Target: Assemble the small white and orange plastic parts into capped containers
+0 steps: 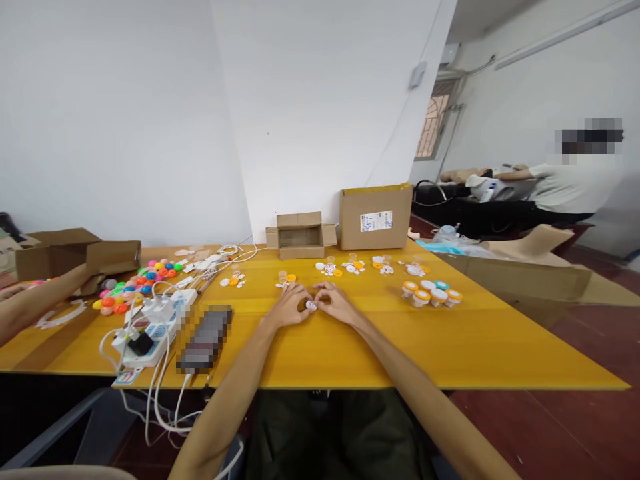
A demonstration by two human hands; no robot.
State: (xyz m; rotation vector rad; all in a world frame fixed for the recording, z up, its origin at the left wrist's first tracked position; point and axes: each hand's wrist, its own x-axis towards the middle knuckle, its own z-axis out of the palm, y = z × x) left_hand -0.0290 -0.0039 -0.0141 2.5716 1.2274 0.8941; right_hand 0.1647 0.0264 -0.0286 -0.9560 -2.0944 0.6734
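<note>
Now handling: left hand (290, 305) and right hand (334, 304), fingers clamped on white piece (311, 305) inside surface (345, 363) front edge; likely needs steadiness next.

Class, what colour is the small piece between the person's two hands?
The small piece looks mostly white, seen in the head view.

Phone (206, 338) pixelated, white piece (311, 305) partly hidden, co-worker's arm (50, 292) cut off

Passage: bench (380, 347) surface between the right hand (333, 304) and the jars (431, 295). Large carton (375, 235) bounds the rear; power strip (164, 335) and phone (206, 339) obstruct the left.
</note>
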